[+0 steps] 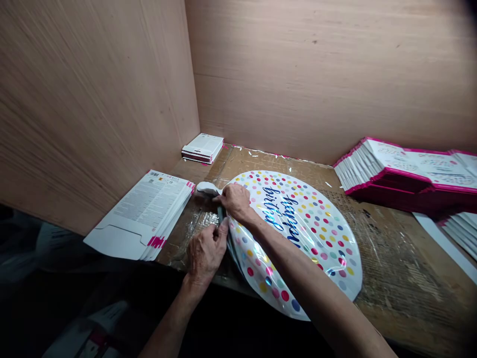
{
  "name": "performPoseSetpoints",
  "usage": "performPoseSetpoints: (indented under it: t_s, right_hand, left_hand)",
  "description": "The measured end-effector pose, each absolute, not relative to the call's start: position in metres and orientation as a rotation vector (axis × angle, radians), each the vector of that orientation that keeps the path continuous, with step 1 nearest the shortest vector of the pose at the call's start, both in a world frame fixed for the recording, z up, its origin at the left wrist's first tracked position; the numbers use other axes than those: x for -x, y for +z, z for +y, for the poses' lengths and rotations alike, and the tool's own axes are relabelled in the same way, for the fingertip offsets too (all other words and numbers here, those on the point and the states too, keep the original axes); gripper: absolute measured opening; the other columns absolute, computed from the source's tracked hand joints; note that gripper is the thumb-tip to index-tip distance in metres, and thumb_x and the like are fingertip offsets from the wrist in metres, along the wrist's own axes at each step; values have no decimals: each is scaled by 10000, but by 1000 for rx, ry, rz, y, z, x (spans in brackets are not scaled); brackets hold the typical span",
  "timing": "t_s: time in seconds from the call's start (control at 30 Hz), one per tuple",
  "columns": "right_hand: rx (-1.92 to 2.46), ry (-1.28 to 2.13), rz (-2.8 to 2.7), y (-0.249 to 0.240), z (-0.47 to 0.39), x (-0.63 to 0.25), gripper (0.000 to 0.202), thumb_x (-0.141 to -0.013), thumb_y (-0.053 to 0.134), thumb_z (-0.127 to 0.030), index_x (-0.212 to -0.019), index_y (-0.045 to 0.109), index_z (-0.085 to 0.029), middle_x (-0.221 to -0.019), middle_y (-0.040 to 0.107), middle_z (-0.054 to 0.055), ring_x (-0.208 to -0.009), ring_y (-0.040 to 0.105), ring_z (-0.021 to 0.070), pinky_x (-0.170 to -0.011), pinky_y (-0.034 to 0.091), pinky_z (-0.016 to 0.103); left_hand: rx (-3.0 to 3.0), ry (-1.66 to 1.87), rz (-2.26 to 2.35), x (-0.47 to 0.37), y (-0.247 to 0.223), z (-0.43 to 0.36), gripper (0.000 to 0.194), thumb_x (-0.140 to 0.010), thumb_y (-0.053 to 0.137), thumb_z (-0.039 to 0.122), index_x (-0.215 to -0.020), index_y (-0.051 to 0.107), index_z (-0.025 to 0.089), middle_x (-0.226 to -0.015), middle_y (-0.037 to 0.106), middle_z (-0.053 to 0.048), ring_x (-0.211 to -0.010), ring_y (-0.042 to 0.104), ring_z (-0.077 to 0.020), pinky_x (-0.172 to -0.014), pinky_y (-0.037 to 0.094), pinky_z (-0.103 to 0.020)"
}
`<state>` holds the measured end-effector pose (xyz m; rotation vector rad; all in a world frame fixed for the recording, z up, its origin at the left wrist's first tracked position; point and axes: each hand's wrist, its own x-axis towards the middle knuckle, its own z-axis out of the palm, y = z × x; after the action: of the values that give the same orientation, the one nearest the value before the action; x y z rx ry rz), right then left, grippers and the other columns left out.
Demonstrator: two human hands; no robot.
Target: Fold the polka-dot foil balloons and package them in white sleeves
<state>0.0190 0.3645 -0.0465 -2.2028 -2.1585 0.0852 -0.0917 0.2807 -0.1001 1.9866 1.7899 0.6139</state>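
A flat, round foil balloon (313,219) lies on the bench, white with coloured dots and blue "happy birthday" lettering. Its left edge is gathered up between both hands. My right hand (235,201) is closed on that edge near the balloon's white tail (207,189), which sticks out to the left. Just below, my left hand (208,246) pinches the folded grey-white rim with thumb and fingers. The right forearm crosses over the balloon and hides part of the dots and lettering.
Fanned white printed cartons (145,209) lie to the left, with a small stack of cards (203,148) behind them. Rows of pink-edged cartons (406,166) stand at right. Wooden panels (328,74) wall the back and left. Brown tape covers the bench (402,278).
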Motion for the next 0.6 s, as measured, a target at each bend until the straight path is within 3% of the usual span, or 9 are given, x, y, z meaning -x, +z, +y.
performPoseSetpoints:
  t_s: [0.1, 0.23, 0.4, 0.5, 0.6]
  right_hand:
    - [2118, 360, -1942, -53, 365, -37, 269, -909, 559, -336, -844, 746, -153, -871, 743, 115, -869, 690, 219, -735, 493, 273]
    - [2038, 582, -1828, -64, 369, -47, 157, -773, 621, -185, -649, 717, -176, -634, 695, 42, -672, 659, 168, -620, 447, 227]
    - [1915, 639, -1645, -82, 371, -45, 169, -740, 641, -240, -587, 665, -173, -541, 626, 17, -641, 618, 158, -602, 412, 227]
    - [1815, 707, -1519, -92, 368, -50, 218, -736, 631, -257, -539, 598, -169, -502, 582, -3, -596, 587, 136, -562, 394, 211]
    - [1726, 753, -1340, -97, 358, -71, 237, -770, 583, -334, -596, 568, -173, -514, 570, -14, -542, 568, 122, -512, 397, 198]
  left_hand:
    - [-1969, 600, 1883, 94, -98, 290, 487, -988, 337, 475, -719, 636, 202, -774, 736, -106, -767, 684, -251, -619, 329, -312]
    - [-2034, 685, 2086, 90, -87, 310, 338, -948, 468, 424, -780, 649, 194, -822, 742, -89, -792, 691, -259, -624, 336, -321]
    - [-2199, 679, 2004, 71, -82, 341, 327, -970, 377, 310, -973, 691, 218, -960, 753, -80, -905, 698, -257, -679, 409, -309]
    - [-2226, 525, 1984, 70, -92, 353, 340, -955, 384, 311, -1026, 706, 229, -911, 757, -102, -875, 705, -295, -674, 437, -333]
    - [-2299, 452, 1925, 83, -96, 360, 365, -934, 456, 350, -1241, 622, 245, -1032, 741, -111, -955, 689, -309, -735, 468, -352]
